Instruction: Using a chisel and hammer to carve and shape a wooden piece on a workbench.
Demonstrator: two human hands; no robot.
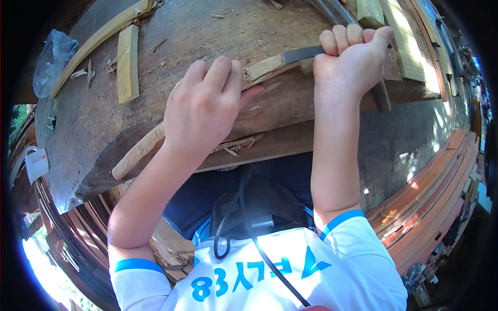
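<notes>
Our left hand (205,111) pins the wood strip (150,145) on the block (171,46); our right hand (353,59) grips the blade (303,53), probably a chopper. A glancing stroke could catch those near fingers.

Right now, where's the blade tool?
In the head view, upper right: the right hand grips the blade tool, its tip against the wood strip under the left hand.

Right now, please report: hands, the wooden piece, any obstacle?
Left hand clamps pale wooden strip on big worn wooden block. Right hand grips dark metal blade, edge on strip's end. Nothing between.
</notes>
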